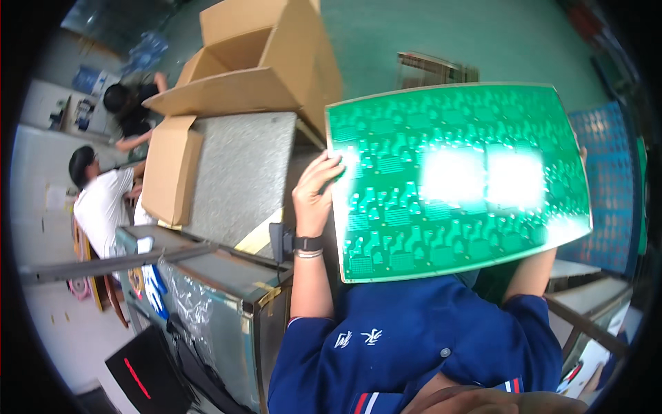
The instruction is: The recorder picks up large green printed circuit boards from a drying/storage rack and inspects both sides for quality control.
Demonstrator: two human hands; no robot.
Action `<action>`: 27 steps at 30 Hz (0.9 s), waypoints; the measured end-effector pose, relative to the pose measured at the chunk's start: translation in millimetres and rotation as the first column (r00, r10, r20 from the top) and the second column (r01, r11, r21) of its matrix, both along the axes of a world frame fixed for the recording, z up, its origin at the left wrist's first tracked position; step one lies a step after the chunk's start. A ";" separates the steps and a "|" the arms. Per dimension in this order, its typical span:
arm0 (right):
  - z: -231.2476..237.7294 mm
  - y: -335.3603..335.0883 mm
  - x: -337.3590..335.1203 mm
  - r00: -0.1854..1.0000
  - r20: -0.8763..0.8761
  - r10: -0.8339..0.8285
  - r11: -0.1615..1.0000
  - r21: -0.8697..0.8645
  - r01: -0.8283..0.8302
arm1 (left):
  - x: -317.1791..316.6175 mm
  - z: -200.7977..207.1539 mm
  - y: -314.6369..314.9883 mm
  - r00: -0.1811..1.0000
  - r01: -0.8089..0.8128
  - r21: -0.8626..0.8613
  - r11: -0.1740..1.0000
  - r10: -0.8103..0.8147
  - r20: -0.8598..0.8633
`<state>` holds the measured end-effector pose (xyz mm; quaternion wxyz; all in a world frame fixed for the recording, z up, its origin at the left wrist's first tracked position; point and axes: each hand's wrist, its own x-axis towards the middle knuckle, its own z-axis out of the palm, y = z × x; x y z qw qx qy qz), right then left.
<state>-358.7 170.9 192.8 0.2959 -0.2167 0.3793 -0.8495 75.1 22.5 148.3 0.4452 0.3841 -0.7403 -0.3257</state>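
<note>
A large green circuit board panel (414,238) is held up in front of my chest, with bright light glaring off its middle. My left hand (316,185) grips its left edge, fingers on the face near the rim. A dark band circles my left wrist. At the panel's right edge only a bit of my right hand (584,154) shows, holding that side; the panel hides most of it.
To the left stands a grey-topped table (241,179) with a small carton (169,172) and a large open cardboard box (276,76) behind it. A blue perforated rack (605,186) is at right. Two people (103,200) work at far left.
</note>
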 end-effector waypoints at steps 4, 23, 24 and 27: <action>-11.1 2.4 4.7 0.991 0.120 0.066 0.997 -0.050 -0.060 | 0.0 -12.6 3.2 0.997 -0.044 -0.056 0.997 0.048 0.063; -18.6 -4.4 -4.5 0.981 0.171 0.090 0.995 -0.051 -0.082 | -14.6 -59.7 27.5 0.579 0.595 0.656 0.464 0.318 -0.751; -20.2 -6.1 -2.9 0.977 0.184 0.104 0.994 -0.049 -0.097 | -16.0 -62.5 30.4 0.591 0.581 0.694 0.425 0.366 -0.719; -27.3 -7.0 5.3 0.963 0.235 0.131 0.991 -0.022 -0.129 | -26.3 -66.6 31.8 0.550 0.600 0.703 0.382 0.441 -0.709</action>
